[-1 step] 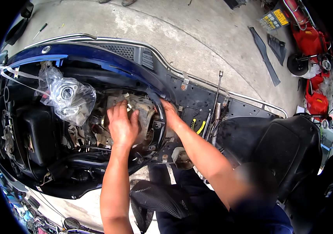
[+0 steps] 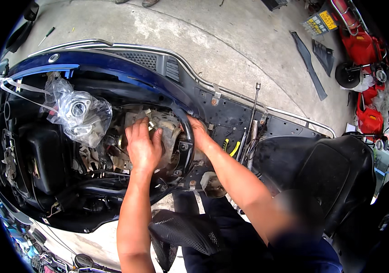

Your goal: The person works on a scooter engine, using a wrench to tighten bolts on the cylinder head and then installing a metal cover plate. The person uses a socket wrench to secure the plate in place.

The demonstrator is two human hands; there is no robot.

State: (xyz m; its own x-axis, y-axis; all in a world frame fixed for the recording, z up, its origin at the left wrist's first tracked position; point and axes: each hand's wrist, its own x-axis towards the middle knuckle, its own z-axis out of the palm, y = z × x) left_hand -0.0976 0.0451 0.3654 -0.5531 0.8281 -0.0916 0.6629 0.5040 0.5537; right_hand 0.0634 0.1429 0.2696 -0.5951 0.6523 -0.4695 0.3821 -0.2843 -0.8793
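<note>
My left hand [image 2: 141,146] rests back-up on a dusty metal engine part [image 2: 167,122] inside the opened body of a scooter. Its thumb stands apart from its fingers, and a small metal fitting [image 2: 152,123] shows by the fingertips. My right hand [image 2: 197,133] reaches in from the right, behind a curved black frame tube [image 2: 187,154]. That tube and the engine hide its fingers. To the left of my left hand, a clear plastic bag [image 2: 95,111] holds a silvery cast metal part [image 2: 79,108] with a round opening.
Yellow-handled pliers [image 2: 234,148] and a long socket wrench [image 2: 254,107] lie on the scooter's footboard [image 2: 222,111]. A black seat [image 2: 335,168] is at the right. Black panels [image 2: 310,63] and a screwdriver [image 2: 46,35] lie on the concrete floor. Red vehicle parts [image 2: 369,116] stand at far right.
</note>
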